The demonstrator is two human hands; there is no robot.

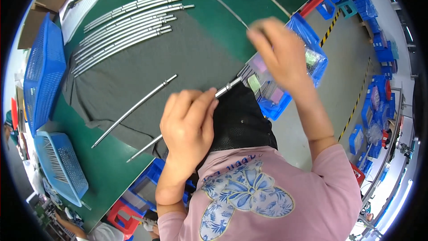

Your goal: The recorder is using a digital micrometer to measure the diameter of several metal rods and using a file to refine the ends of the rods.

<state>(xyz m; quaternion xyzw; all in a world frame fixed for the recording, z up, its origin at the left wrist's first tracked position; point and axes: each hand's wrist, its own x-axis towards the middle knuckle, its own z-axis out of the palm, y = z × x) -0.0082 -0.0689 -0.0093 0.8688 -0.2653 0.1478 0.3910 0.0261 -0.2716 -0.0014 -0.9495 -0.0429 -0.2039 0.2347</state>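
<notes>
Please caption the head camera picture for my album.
Left hand gripping a metal rod, right hand holding a thin stick, another rod on grey cloth.

A slender silver metal rod is slanting from lower left to upper right, passing through the closed fingers of the left hand. A ring-like collar is circling it near its upper end, and its narrow lower end is pointing over the bench; whether it is touching cannot be told. A much thinner grey rod is extending toward the upper left from the blurred right hand's fingertips, its far end showing bare.
</notes>
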